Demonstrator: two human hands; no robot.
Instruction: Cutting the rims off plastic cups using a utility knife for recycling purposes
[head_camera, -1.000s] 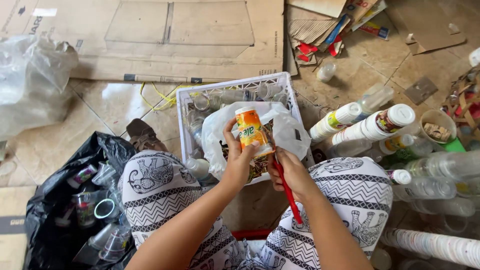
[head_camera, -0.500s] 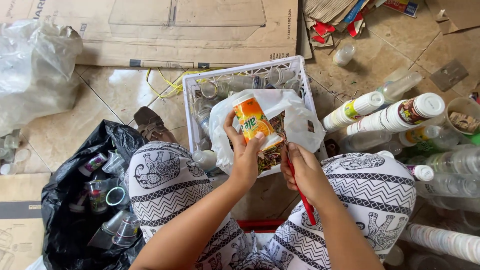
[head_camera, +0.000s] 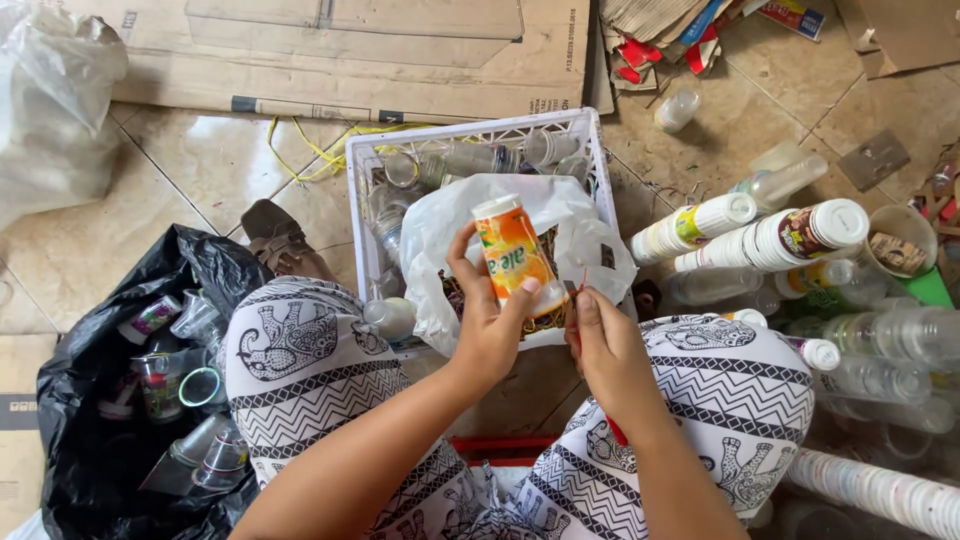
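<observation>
Left hand (head_camera: 492, 335) gripped the orange bottle (head_camera: 513, 254) upright over the white bag (head_camera: 440, 240) at twelve o'clock; right hand (head_camera: 605, 350) pinched a red-handled cutter (head_camera: 572, 292) against its label, at three o'clock.

Small bottle (head_camera: 512, 255): plastic, glossy orange label. Bag (head_camera: 440, 240) behind it: thin translucent white plastic, crinkled. Crate (head_camera: 470, 135) at 12 o'clock: white plastic lattice. Sack (head_camera: 90, 440) at 9 o'clock: shiny black plastic. Cardboard (head_camera: 330, 60): matt brown.
</observation>
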